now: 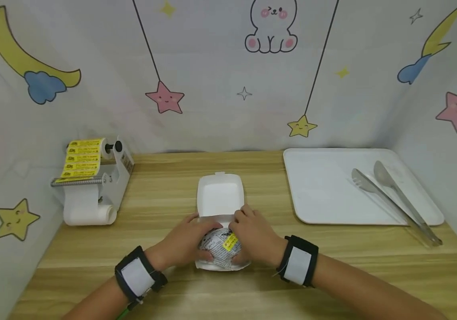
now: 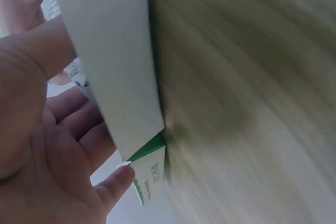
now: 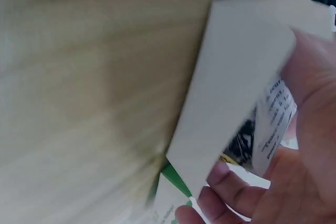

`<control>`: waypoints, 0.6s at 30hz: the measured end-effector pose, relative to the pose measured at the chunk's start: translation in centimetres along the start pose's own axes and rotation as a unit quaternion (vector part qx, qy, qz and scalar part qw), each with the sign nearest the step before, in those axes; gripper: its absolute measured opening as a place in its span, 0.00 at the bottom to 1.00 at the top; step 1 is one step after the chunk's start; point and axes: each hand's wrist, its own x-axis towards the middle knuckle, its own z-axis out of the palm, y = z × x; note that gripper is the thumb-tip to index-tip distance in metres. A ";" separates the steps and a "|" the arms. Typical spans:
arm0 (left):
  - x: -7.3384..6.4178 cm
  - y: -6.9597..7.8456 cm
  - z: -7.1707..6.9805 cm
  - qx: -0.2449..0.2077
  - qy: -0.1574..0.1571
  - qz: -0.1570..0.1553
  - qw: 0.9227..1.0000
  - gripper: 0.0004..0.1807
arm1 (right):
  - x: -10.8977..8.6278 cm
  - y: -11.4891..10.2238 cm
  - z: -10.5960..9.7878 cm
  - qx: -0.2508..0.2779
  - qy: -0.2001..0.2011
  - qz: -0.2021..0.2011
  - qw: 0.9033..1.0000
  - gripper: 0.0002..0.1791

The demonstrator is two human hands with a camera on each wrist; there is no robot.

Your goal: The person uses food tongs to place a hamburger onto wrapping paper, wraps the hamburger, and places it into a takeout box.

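Note:
A round wrapped burger (image 1: 214,244) in newsprint-patterned paper, with a yellow label (image 1: 230,241) on it, sits in the near half of a white clamshell box (image 1: 220,195). The box's lid lies open on the far side. My left hand (image 1: 186,240) holds the burger's left side, thumb near the front and fingers behind. On the opposite side my right hand (image 1: 254,233) grips it too. Both wrist views show the box's wall (image 2: 113,66) standing on the table, with the fingers reaching over its edge. In the right wrist view the printed wrapper (image 3: 273,124) shows between thumb and fingers.
At the back left stands a label dispenser (image 1: 124,173) with a roll of yellow labels (image 1: 82,158). A white tray (image 1: 320,191) lies at the right, with metal tongs (image 1: 396,200) across it, their joined end past the tray's near edge. Cloth walls border the table (image 1: 164,195).

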 end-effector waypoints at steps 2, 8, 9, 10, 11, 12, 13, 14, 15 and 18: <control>-0.1 0.0 0.2 0.012 0.009 0.001 1.000 0.37 | -0.1 -0.1 0.3 -0.003 0.000 -0.002 1.000 0.40; -0.4 -0.1 0.7 0.015 0.019 -0.001 1.000 0.37 | -0.1 -0.1 0.7 -0.006 -0.006 -0.004 1.000 0.40; -0.4 -0.1 0.7 0.011 0.018 -0.001 1.000 0.37 | -0.1 -0.1 0.7 -0.004 -0.010 -0.005 1.000 0.40; -0.4 -0.2 0.7 0.009 0.017 0.002 1.000 0.37 | 0.0 -0.1 0.6 -0.002 -0.014 -0.005 1.000 0.40; -0.3 -0.4 0.7 0.007 0.016 0.006 1.000 0.38 | 0.0 -0.1 0.5 -0.001 -0.020 -0.004 1.000 0.41; -0.4 -0.5 0.7 0.006 0.014 0.010 1.000 0.38 | 0.0 -0.1 0.4 0.000 -0.027 -0.004 1.000 0.42; -0.3 -0.5 0.6 0.002 0.010 0.013 1.000 0.38 | 0.1 -0.1 0.2 0.002 -0.033 -0.004 0.999 0.43; -0.3 -0.5 0.5 -0.001 0.006 0.016 1.000 0.39 | 0.1 0.0 0.0 0.005 -0.037 -0.006 0.999 0.45; -0.3 -0.5 0.4 -0.004 0.004 0.019 1.000 0.39 | 0.1 0.0 -0.2 0.007 -0.042 -0.008 0.999 0.47; -0.2 -0.3 0.0 -0.016 0.000 0.021 1.000 0.41 | 0.0 0.3 -0.8 0.014 -0.050 -0.016 0.998 0.54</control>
